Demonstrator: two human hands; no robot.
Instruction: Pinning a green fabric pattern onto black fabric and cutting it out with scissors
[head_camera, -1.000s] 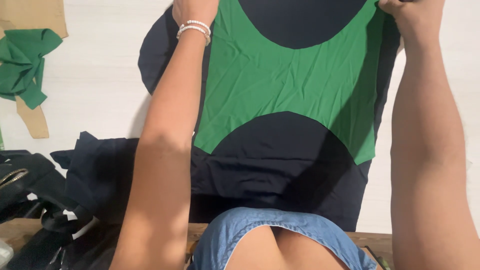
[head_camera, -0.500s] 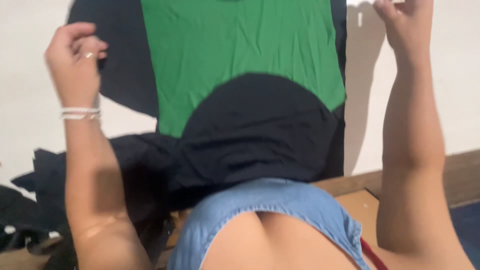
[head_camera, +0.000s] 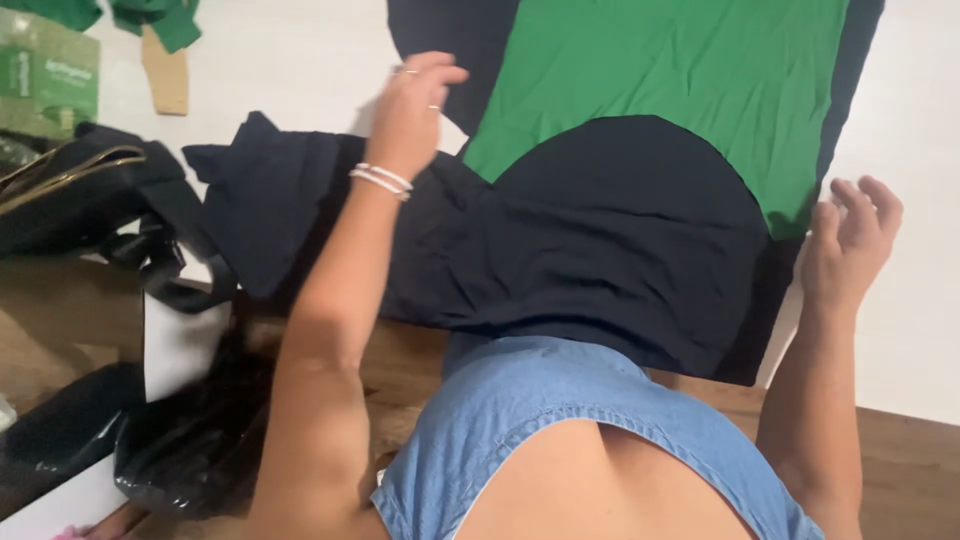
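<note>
Your left hand (head_camera: 412, 115) hovers half-curled and empty at ten o'clock of the navy cloth (head_camera: 610, 230); your right hand (head_camera: 848, 250), loosely spread, hangs at its three o'clock edge. Soft, light, limp: likely best pinched at hems beside the green panel (head_camera: 660, 70).

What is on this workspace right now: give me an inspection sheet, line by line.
Surface: white table with a wooden edge.
Job's things: green fabric lying on dark navy fabric, spread flat.
Clutter: black bag, green scraps, cardboard strip, green box, black plastic bag.
Hands: left hand raised over the navy fabric, open; right hand open beside the fabric's edge; neither grips anything.
Cables: nothing seen.
Surroundings: nothing seen beyond the table.
</note>
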